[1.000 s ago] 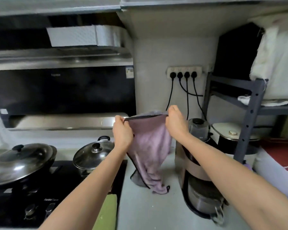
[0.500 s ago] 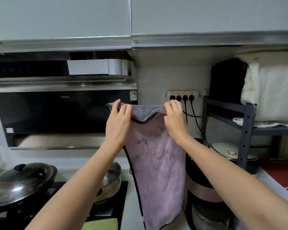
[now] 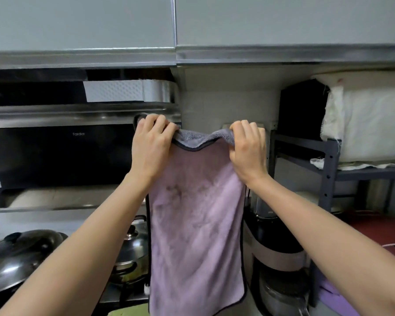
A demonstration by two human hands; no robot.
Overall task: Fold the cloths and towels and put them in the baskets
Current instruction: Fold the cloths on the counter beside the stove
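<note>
Presently: left hand (image 3: 151,142) and right hand (image 3: 248,148), fingers curled, each pinch a top corner of the purple towel (image 3: 196,236), hanging flat before the stove pots (image 3: 128,252).

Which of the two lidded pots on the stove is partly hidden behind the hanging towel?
The smaller steel pot, right of the wide dark-lidded pan; the pink towel covers its right side.

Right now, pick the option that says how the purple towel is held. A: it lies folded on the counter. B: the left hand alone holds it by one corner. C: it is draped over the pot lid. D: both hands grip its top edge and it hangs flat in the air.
D: the left hand and the right hand each grip the top edge of the purple towel, which hangs spread below them.
</note>
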